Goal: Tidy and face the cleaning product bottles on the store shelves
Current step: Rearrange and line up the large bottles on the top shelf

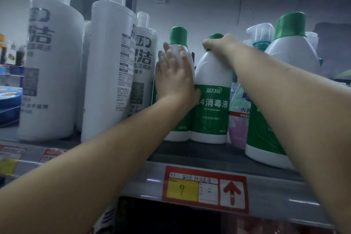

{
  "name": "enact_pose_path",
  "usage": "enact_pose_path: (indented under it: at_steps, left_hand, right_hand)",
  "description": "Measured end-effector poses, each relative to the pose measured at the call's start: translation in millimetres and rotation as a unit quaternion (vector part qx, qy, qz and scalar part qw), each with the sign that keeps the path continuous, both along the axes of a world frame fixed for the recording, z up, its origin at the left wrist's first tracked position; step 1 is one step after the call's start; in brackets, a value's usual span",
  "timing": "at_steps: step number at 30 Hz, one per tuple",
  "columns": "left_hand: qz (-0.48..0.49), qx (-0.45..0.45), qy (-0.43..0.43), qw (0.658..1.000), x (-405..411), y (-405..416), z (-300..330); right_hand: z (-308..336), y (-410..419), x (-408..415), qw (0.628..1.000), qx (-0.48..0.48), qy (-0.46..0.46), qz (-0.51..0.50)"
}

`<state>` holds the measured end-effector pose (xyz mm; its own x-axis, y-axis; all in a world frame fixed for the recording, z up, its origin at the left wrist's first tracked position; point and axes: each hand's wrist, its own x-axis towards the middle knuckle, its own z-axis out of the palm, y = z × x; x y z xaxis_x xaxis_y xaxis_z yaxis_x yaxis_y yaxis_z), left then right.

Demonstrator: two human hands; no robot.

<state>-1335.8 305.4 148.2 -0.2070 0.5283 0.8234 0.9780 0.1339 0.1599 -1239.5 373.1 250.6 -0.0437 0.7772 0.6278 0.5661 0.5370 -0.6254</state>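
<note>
Seemingly both hands steady disinfectant bottles.

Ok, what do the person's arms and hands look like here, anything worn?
Both forearms are bare as far as the view shows: no sleeves or gloves. The left hand and right hand show no rings, watch or wristband on the sides visible. Nails look short and unpainted.

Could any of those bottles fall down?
Maybe. The right hand grips only the cap of one green-capped disinfectant bottle, so a twist might tip it. The left hand presses flat on its neighbour, which could shove the tall white bottles beside it.
</note>
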Motion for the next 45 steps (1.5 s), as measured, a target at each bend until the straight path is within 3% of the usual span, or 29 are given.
enact_pose_path:
  at_steps: [4, 11, 25, 34, 38, 45]
  left_hand:
    - [-0.003, -0.084, -0.030, 0.996, -8.2, -20.6, -6.6]
    - [0.060, -0.130, 0.055, 0.988, -12.9, -23.8, -34.5]
    - [0.086, -0.128, 0.088, 0.984, -16.1, -17.0, -35.9]
    - [0.077, -0.126, 0.084, 0.985, -14.1, -19.0, -37.8]
    - [0.070, -0.130, 0.078, 0.986, -12.2, -20.4, -37.4]
    - [0.026, -0.114, 0.056, 0.991, -3.6, -30.0, -33.5]
  right_hand:
    - [-1.7, -5.8, 0.2, 0.998, -0.059, 0.011, 0.029]
    - [-3.1, -7.6, -2.2, 0.998, -0.035, 0.048, 0.015]
    - [-4.2, -14.1, -2.8, 0.997, -0.006, 0.077, 0.016]
    - [-12.0, -12.4, -2.7, 0.991, 0.097, 0.094, -0.024]
    - [-14.0, -12.4, -6.0, 0.990, 0.100, 0.093, -0.043]
    - [-20.3, -16.7, -5.7, 0.990, 0.125, 0.019, -0.063]
